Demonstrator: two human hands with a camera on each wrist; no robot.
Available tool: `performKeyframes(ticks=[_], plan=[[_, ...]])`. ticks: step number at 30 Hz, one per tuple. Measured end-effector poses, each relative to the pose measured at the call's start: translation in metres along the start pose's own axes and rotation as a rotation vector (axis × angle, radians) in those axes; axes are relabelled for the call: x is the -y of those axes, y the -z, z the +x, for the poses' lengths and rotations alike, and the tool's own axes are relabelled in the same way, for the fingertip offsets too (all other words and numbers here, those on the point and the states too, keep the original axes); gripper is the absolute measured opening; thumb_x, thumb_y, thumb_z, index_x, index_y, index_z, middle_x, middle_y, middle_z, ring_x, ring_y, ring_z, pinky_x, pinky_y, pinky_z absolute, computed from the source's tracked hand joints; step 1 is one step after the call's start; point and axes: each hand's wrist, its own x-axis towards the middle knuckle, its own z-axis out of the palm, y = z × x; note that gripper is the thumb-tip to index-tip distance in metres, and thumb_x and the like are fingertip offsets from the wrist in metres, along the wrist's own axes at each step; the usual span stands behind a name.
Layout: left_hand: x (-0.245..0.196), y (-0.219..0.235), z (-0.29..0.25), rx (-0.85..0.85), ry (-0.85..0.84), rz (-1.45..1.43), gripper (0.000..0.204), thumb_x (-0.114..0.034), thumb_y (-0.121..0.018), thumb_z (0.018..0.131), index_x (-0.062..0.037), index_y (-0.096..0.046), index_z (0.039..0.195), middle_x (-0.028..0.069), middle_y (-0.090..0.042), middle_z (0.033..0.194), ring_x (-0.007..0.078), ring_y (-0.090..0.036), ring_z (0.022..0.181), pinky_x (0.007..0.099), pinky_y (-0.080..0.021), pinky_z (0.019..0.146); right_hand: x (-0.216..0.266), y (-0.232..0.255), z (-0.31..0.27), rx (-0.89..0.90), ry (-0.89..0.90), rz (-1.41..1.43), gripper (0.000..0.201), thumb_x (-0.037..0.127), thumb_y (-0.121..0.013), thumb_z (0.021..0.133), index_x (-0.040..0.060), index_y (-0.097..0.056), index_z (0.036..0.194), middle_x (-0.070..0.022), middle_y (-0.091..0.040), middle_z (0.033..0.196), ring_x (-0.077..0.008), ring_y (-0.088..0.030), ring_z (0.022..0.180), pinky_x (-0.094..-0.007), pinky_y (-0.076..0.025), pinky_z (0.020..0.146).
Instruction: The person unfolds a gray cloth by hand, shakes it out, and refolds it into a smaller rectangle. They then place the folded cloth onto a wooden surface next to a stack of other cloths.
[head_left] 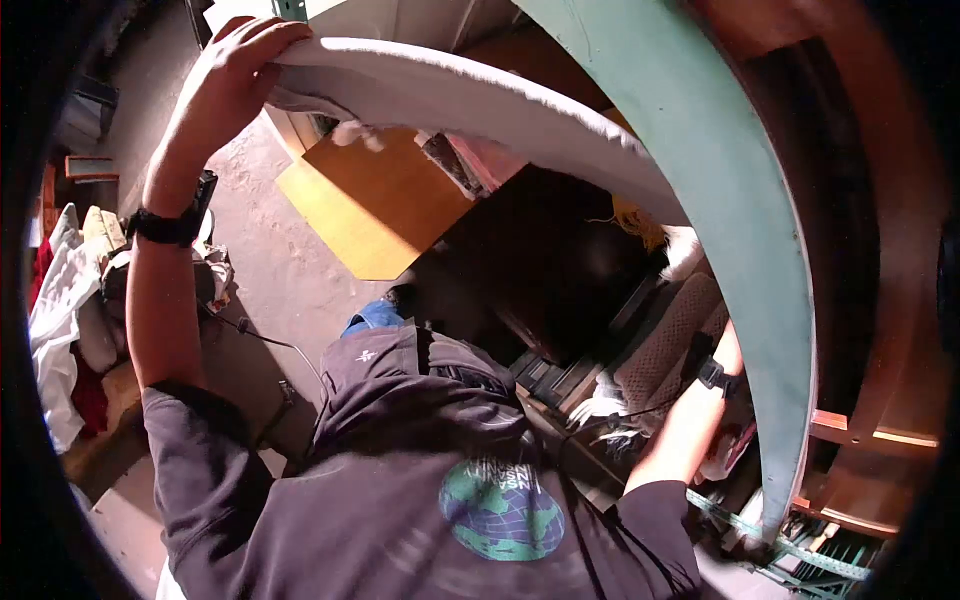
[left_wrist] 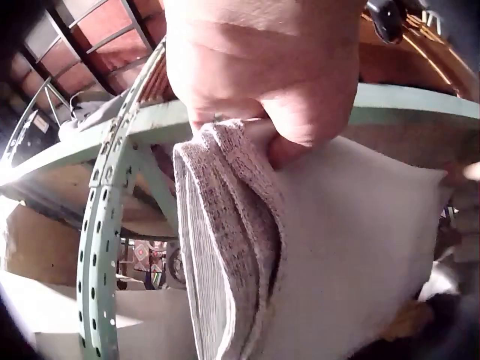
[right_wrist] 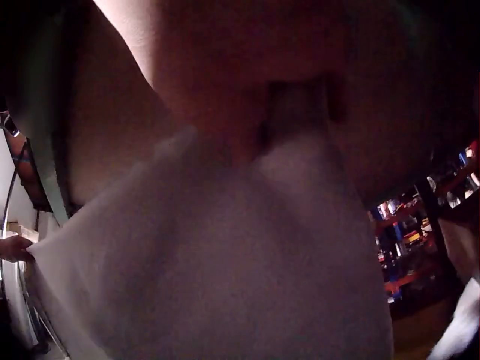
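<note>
A pale grey folded cloth (head_left: 480, 105) stretches between my two hands. At its left end in the head view, my raised left hand (head_left: 225, 85) grips the top edge. The left wrist view shows the thumb and fingers pinching a corner of the cloth (left_wrist: 352, 240), with thick knitted layers hanging along one side. My right hand (right_wrist: 225, 97) holds the other upper end in the dim right wrist view, where the cloth (right_wrist: 217, 255) hangs below it. In the head view the right hand is hidden behind the green shelf beam, with only the forearm (head_left: 690, 430) in sight.
The green metal shelf beam (head_left: 700, 170) curves close over the right arm. A perforated green post (left_wrist: 97, 247) stands beside the cloth. Below lie a yellow board (head_left: 370, 200) and a brown knitted textile (head_left: 670, 340). White cloth (head_left: 60, 330) is heaped at left.
</note>
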Motion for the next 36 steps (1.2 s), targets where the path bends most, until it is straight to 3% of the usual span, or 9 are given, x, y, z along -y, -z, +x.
performKeyframes(ticks=[3,6,9,13,16,17,27,34,36], plan=[[-0.015,-0.038,-0.019,-0.034,0.01,0.004,0.038,0.003,-0.058,0.079,-0.0082,-0.062,0.115,0.0107,-0.065,0.113,0.0324,-0.057,0.11,0.0444,-0.044,0.1,0.0,-0.004,-0.032,0.089,0.115,-0.213,0.032,-0.003,-0.051,0.08,-0.0011,-0.066,0.108,-0.0184,-0.068,0.107,-0.035,-0.063,0.102,-0.0429,-0.048,0.093],[-0.021,-0.102,-0.074,0.018,-0.018,-0.008,0.034,-0.002,-0.06,0.08,-0.0093,-0.063,0.113,0.0087,-0.064,0.111,0.0278,-0.059,0.108,0.0422,-0.042,0.102,-0.001,-0.023,-0.086,0.388,0.289,-0.299,0.035,-0.007,-0.051,0.076,-0.0013,-0.066,0.107,-0.0197,-0.068,0.106,-0.0377,-0.063,0.101,-0.0447,-0.048,0.093],[-0.032,-0.174,-0.144,0.229,0.054,-0.125,0.026,-0.01,-0.059,0.083,-0.0099,-0.064,0.108,0.0071,-0.065,0.106,0.0244,-0.059,0.108,0.0417,-0.04,0.105,-0.025,-0.059,-0.155,0.646,0.5,-0.225,0.033,-0.002,-0.063,0.071,0.0057,-0.068,0.102,-0.013,-0.066,0.108,-0.0314,-0.058,0.106,-0.0429,-0.042,0.098],[-0.049,-0.26,-0.234,0.52,0.022,-0.136,0.011,-0.011,-0.055,0.084,-0.011,-0.063,0.091,0.0053,-0.062,0.09,0.0221,-0.062,0.099,0.0425,-0.042,0.103,-0.045,-0.101,-0.244,0.871,0.444,-0.209,0.02,0.005,-0.068,0.072,0.005,-0.067,0.093,-0.0106,-0.066,0.095,-0.0285,-0.06,0.098,-0.0422,-0.044,0.091],[-0.064,-0.277,-0.27,0.531,0.175,-0.187,0.01,-0.01,-0.052,0.084,-0.0107,-0.062,0.087,0.0062,-0.062,0.089,0.0238,-0.062,0.099,0.0465,-0.038,0.107,-0.058,-0.101,-0.272,0.988,0.341,-0.243,0.018,0.013,-0.068,0.079,0.0101,-0.07,0.097,-0.0071,-0.067,0.1,-0.0255,-0.059,0.099,-0.04,-0.042,0.093],[-0.062,-0.281,-0.279,0.722,0.211,-0.18,0.02,-0.007,-0.05,0.085,-0.0094,-0.065,0.099,0.0078,-0.064,0.096,0.0249,-0.061,0.105,0.0489,-0.033,0.111,-0.062,-0.098,-0.274,1.006,0.349,-0.217,0.019,0.015,-0.069,0.079,0.0098,-0.07,0.097,-0.0071,-0.067,0.1,-0.0266,-0.059,0.1,-0.041,-0.043,0.092],[-0.057,-0.267,-0.284,0.875,0.236,-0.289,0.014,-0.002,-0.049,0.079,-0.0086,-0.061,0.083,0.0096,-0.065,0.09,0.0289,-0.062,0.103,0.0536,-0.033,0.109,-0.038,-0.101,-0.23,1.251,0.219,-0.232,0.025,0.009,-0.066,0.081,0.0069,-0.068,0.105,-0.0156,-0.066,0.102,-0.0367,-0.062,0.1,-0.0432,-0.05,0.086],[-0.058,-0.253,-0.273,0.765,0.281,-0.311,0.018,0.0,-0.051,0.078,-0.0096,-0.063,0.086,0.0087,-0.065,0.088,0.0283,-0.062,0.1,0.0506,-0.035,0.106,-0.055,-0.107,-0.219,1.25,0.07,-0.06,0.025,0.009,-0.061,0.085,0.0085,-0.066,0.109,-0.0145,-0.066,0.107,-0.0341,-0.062,0.103,-0.0415,-0.05,0.088],[-0.052,-0.249,-0.26,0.609,0.287,-0.293,0.02,-0.001,-0.053,0.077,-0.0108,-0.065,0.089,0.0088,-0.065,0.088,0.028,-0.062,0.099,0.049,-0.036,0.104,-0.049,-0.109,-0.201,1.179,0.035,-0.042,0.023,0.007,-0.059,0.086,0.008,-0.066,0.108,-0.0149,-0.066,0.108,-0.0341,-0.062,0.104,-0.0406,-0.05,0.089]])
